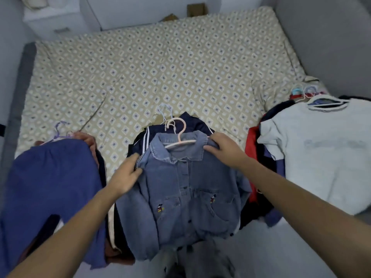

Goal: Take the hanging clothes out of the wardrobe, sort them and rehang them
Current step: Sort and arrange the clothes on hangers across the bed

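Denim shirt [180, 187] near edge; left hand [128, 173], right hand [222, 147] pinch shoulders. Pink hanger [180, 137] may slip out, shirt sliding off bed [140, 67].

Head view, close, looking down at bed [180, 57].

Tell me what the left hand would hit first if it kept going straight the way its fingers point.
The left hand points up and right; it already grips the denim shirt at the shoulder, so next probably comes its collar and the pink hanger.
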